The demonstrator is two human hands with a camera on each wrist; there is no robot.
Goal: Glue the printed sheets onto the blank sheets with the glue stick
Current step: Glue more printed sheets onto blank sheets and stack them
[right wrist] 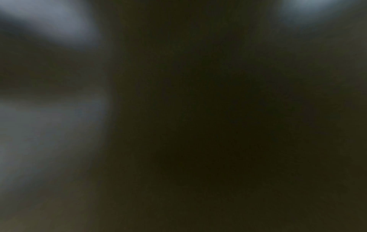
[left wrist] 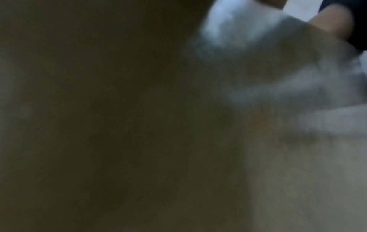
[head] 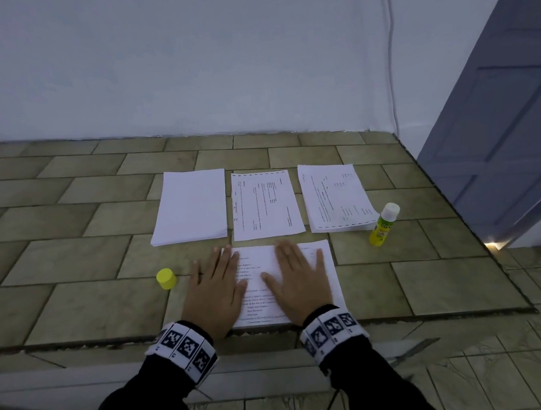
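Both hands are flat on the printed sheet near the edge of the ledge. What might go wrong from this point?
The glue stick stands uncapped, its cap far off by the left hand, so the glue may dry out. It also stands close to the right stack, and a knock could smear that. The pressed sheet lies at the ledge's edge, so a push from the right hand could skew it.

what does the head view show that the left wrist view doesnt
Only the head view shows the layout: left hand and right hand flat on a printed sheet, the blank stack, two more printed stacks beside it, the uncapped glue stick and its yellow cap. Only the left wrist view shows a close, blurred fingertip at its top right edge. Both share white paper, though the wrist view shows it only as a blur.
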